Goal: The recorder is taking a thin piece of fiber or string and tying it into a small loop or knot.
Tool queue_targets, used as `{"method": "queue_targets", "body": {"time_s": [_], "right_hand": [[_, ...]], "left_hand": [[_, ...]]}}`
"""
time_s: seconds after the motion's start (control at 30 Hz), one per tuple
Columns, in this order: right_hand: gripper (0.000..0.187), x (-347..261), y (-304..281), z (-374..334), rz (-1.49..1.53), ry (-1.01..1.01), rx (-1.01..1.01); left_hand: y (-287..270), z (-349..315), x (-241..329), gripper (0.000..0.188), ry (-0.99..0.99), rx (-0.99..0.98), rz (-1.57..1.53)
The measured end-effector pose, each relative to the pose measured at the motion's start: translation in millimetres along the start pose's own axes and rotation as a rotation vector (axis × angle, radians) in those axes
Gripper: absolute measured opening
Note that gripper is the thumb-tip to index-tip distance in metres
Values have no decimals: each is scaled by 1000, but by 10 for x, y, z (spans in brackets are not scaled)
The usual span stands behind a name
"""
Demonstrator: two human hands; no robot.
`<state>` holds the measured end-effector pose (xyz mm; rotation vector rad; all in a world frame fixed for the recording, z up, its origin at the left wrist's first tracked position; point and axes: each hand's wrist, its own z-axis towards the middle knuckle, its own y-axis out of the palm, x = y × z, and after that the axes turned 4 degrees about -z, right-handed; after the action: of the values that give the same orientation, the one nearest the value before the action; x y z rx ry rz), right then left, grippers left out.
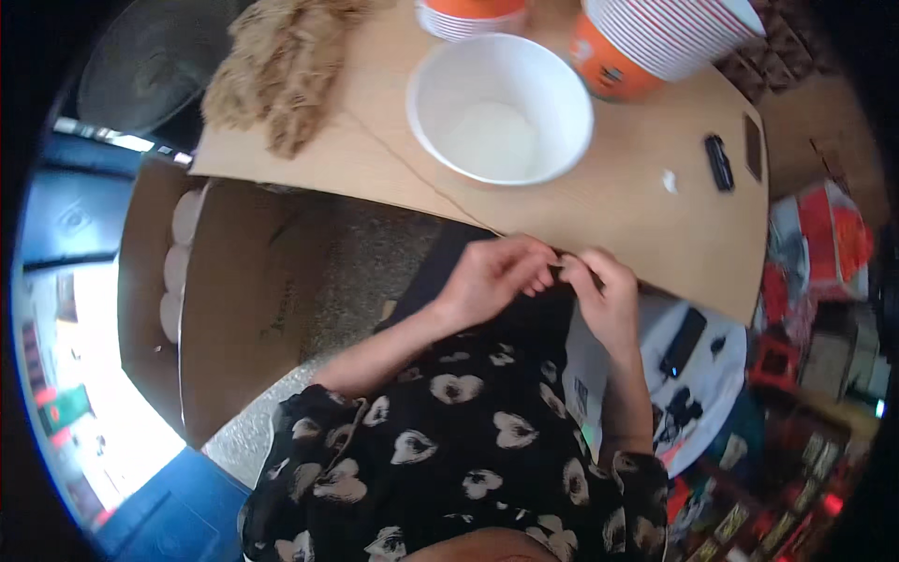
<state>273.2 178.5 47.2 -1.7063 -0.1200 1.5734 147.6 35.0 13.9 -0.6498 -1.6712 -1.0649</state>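
A light wood-toned bench (646, 225) with a curved right end spans the upper part of the view, and below its left edge stands an open brown cardboard box (248, 281) with pale rounded things inside. At the bench's far side a leaning nested stack of orange-and-white round tubs (646, 47) rests beside an open, deep white round tub (501, 112), its mouth facing up. Left of these lies a shaggy tan fibrous bundle (286, 70). The person's left hand (492, 279) and right hand (604, 290) meet at the bench's near edge, both closed narrow, fingertips almost touching and seemingly pinching a small pale length of a thin tan strand (421, 178), though motion blur softens the grip. That strand runs across the bench from near the bundle, in front of the white tub, toward the left hand. Handling so fine a fibre probably calls for pinching with the very tips, thumbs close together, and only light, even tension, since a hard tug could snap it; some slack along the bench would help keep it from catching on the edge.
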Motion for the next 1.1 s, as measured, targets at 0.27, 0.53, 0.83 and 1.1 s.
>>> {"method": "queue_targets", "body": {"time_s": [0.27,0.53,0.83,1.1], "right_hand": [[11,-137,83,-109,60,97,56],[4,-143,40,-157,244,88,-19],[11,-233,-169,-318,363,-9,121],[11,244,-936,-500,545,-55,528]], "left_hand": [[-103,-187,110,13,48,-41,119],[-217,-225,184,13,23,-131,133],[-422,-378,361,14,284,-273,376],[-1262,-620,960,9,231,10,754]]}}
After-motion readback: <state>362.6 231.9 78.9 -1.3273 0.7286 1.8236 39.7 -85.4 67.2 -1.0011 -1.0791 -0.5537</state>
